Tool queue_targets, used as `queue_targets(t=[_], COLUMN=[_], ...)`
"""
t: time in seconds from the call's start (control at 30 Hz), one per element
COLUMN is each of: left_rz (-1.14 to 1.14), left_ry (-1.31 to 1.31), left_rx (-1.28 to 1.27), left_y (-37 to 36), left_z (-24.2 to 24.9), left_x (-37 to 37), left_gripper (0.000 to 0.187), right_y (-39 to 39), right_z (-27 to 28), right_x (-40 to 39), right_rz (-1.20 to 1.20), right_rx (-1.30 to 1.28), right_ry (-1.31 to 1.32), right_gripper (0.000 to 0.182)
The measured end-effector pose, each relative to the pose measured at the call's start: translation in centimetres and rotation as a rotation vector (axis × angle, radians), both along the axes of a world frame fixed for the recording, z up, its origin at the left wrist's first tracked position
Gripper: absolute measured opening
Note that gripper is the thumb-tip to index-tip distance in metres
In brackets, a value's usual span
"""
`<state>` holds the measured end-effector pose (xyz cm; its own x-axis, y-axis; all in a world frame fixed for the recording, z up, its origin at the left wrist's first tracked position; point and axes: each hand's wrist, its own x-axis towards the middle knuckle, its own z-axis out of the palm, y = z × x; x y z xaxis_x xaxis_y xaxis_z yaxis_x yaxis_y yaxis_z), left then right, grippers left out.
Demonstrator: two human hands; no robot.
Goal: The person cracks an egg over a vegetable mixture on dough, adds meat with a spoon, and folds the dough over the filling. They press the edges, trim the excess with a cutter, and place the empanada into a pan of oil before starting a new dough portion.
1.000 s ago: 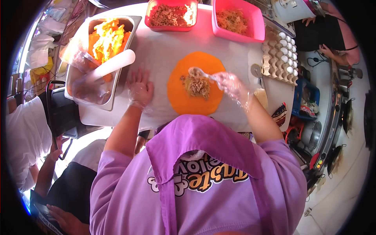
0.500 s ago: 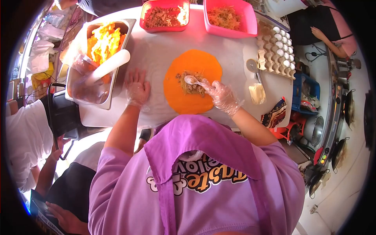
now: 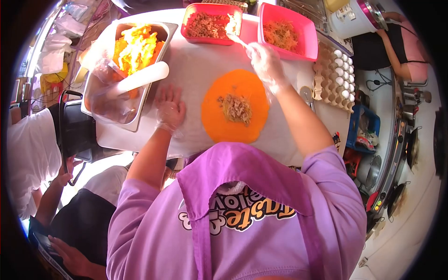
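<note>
My left hand (image 3: 171, 108), in a clear plastic glove, lies flat on the white table (image 3: 189, 65) with its fingers spread. My right hand (image 3: 267, 64), gloved as well, is closed round a spoon (image 3: 239, 40). The spoon's tip is at the right side of a red container (image 3: 210, 41) that holds minced filling. Below it lies a thin, round orange dough sheet (image 3: 217, 128). A mound of shredded filling with minced bits (image 3: 238, 109) sits near its middle. A pink container (image 3: 311, 39) of shredded filling stands beside my right hand.
To the left is a metal pan (image 3: 130, 125) with an orange mass and a white-handled tool (image 3: 142, 77). A carton tray (image 3: 322, 84) of several eggs stands at right, near a cutter (image 3: 307, 94). One person at far right touches a white bucket (image 3: 347, 21); others are at left.
My right hand has moved the spoon up from the filling on the dough to the red container. My left hand stays flat. The person at right has hands at the bucket.
</note>
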<state>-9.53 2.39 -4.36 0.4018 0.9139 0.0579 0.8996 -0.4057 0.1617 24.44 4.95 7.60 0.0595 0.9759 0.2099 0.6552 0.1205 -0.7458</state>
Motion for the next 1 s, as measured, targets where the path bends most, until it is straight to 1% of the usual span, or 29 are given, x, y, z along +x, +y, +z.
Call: queue_targets(t=[0.03, 0.07, 0.13, 0.17, 0.2, 0.3, 0.33, 0.4, 0.47, 0.5, 0.63, 0.67, 0.73, 0.77, 0.83, 0.87, 0.93, 0.97, 1.0], left_rz=[-0.010, -0.020, -0.027, -0.043, -0.034, -0.003, 0.009, 0.028, 0.018, 0.021, 0.017, 0.020, 0.010, -0.001, -0.008, -0.013, -0.008, -0.006, -0.006], left_ry=[-0.012, -0.023, -0.033, -0.045, -0.043, -0.043, -0.032, -0.021, -0.020, -0.020, -0.013, -0.012, -0.001, 0.011, -0.003, -0.014, -0.002, 0.010, 0.011], left_rx=[0.003, 0.007, 0.022, 0.032, 0.030, -0.060, -0.075, -0.097, -0.097, -0.098, -0.101, -0.110, -0.095, -0.076, -0.069, -0.056, -0.069, -0.081, -0.083], left_y=[0.0, 0.1, 0.1, 0.1, 0.1, 0.0, -0.1, -0.3, -0.2, -0.2, -0.2, -0.2, -0.1, -0.1, -0.1, -0.1, 0.0, 0.0, -0.1], left_z=[-0.1, -0.1, 0.3, 0.4, 0.5, 0.7, 0.9, 1.2, 1.5, 1.3, 1.3, 1.4, 1.0, 0.9, 0.8, 0.8, 0.8, 0.9, 0.9], left_x=[-0.1, -0.1, -0.2, -0.1, -0.1, 0.1, 0.2, 0.3, 0.4, 0.4, 0.3, 0.4, 0.3, 0.2, 0.2, 0.2, 0.1, 0.1, 0.1], left_gripper=[0.055, 0.055, 0.055, 0.055, 0.055, 0.055, 0.054, 0.054, 0.053, 0.053, 0.054, 0.054, 0.055, 0.055, 0.054, 0.054, 0.054, 0.054, 0.054], right_y=[1.9, 3.3, 5.5, 6.8, 7.1, 7.3, 6.9, 4.9, 1.5, 0.7, -1.4, -1.7, -2.1, -2.2, -1.7, -1.6, -1.0, -0.2, -0.3], right_z=[0.4, 0.6, 1.7, 2.8, 2.5, 0.8, 0.2, -0.8, -0.4, -0.3, -0.3, 0.0, 1.2, 0.8, -0.9, -1.9, -4.2, -5.3, -4.6], right_x=[-0.3, -0.9, -2.8, -3.5, -4.1, -6.0, -6.6, -7.9, -9.4, -9.6, -9.8, -9.4, -8.0, -7.5, -6.5, -5.8, -4.1, -3.0, -3.0], right_rz=[0.020, 0.029, -0.038, -0.121, -0.112, 0.024, 0.038, 0.336, 0.493, 0.495, 0.745, 0.746, 0.640, 0.640, 0.726, 0.727, 0.665, 0.662, 0.663], right_rx=[0.015, 0.020, -0.163, -0.518, -0.520, 0.076, 0.071, -0.167, -0.417, -0.418, -0.797, -0.800, -0.819, -0.824, -0.816, -0.817, -0.599, -0.527, -0.528], right_ry=[-0.268, -0.265, -0.312, -0.087, -0.087, -0.679, -0.679, -0.579, -0.598, -0.598, -0.544, -0.543, -0.357, -0.359, -0.222, -0.223, 0.104, -0.009, -0.008], right_gripper=[0.020, 0.020, 0.022, 0.024, 0.024, 0.021, 0.021, 0.020, 0.026, 0.026, 0.040, 0.040, 0.038, 0.038, 0.036, 0.036, 0.030, 0.030, 0.030])
